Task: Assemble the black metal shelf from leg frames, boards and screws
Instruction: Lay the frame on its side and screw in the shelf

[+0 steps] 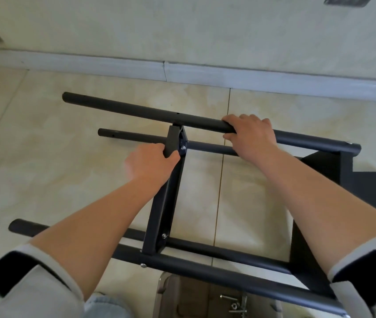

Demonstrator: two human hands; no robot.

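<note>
Partly built black metal shelf frame (205,255) lies on its side on the beige tiled floor (45,157), round tubes' long axis running left to right, parallel to the skirting. Left hand (150,164) fingers wrap the flat black cross board (164,203) (upper end). Right hand (249,131) fingers curl over the top tube (136,110). Loose screws (237,305) lie at the near edge.

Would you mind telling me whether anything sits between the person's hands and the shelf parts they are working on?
Nothing visible does. The left hand already grips the upper end of the black board, and the right hand is wrapped around the far top tube of the leg frame.
</note>
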